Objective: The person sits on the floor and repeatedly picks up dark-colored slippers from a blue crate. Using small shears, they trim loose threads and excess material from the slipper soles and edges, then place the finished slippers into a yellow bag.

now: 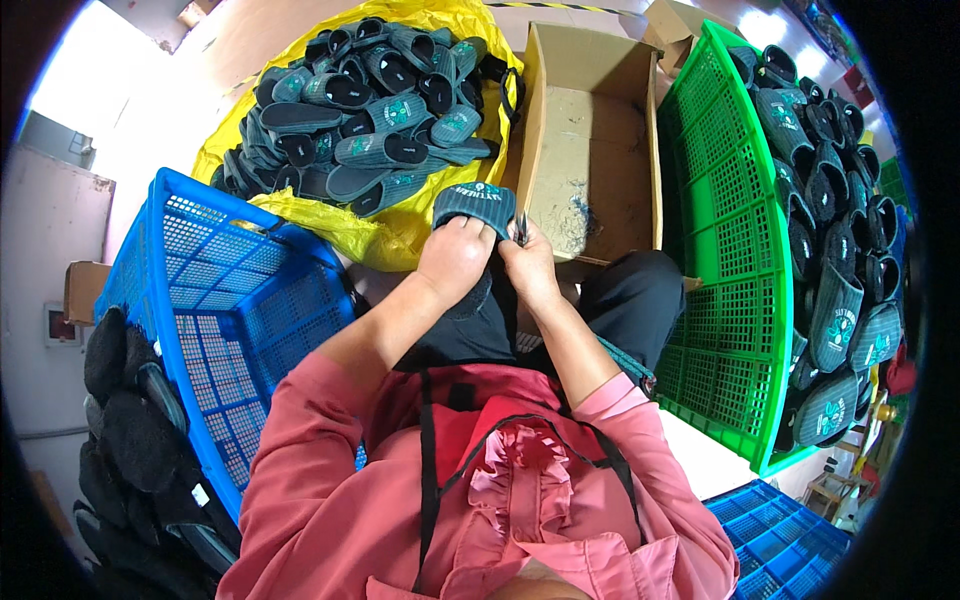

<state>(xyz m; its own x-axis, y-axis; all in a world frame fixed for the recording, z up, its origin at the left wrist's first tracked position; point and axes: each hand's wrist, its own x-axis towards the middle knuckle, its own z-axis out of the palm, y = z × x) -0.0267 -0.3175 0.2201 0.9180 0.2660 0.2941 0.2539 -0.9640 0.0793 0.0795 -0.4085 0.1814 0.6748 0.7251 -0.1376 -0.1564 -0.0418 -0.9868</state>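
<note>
In front of me is a dark grey striped slipper [476, 204] with a green and white print on its upper. My left hand [456, 258] is closed on it, the fingers tucked into its opening. At the slipper's right edge my right hand [529, 266] is closed round small thread snips [521, 229]. Their dark pointed blades stick up beside the upper; whether they touch it I cannot tell. Just beyond, a heap of similar slippers [385, 115] fills a yellow sack [395, 245].
An open cardboard box [592, 150] with thread scraps stands ahead. On my left are a blue crate [205, 285] and piled dark slippers [140, 440]. A tall green crate [725, 270] stands at my right, with more slippers [838, 310] beyond its wall. Another blue crate [785, 535] sits lower right.
</note>
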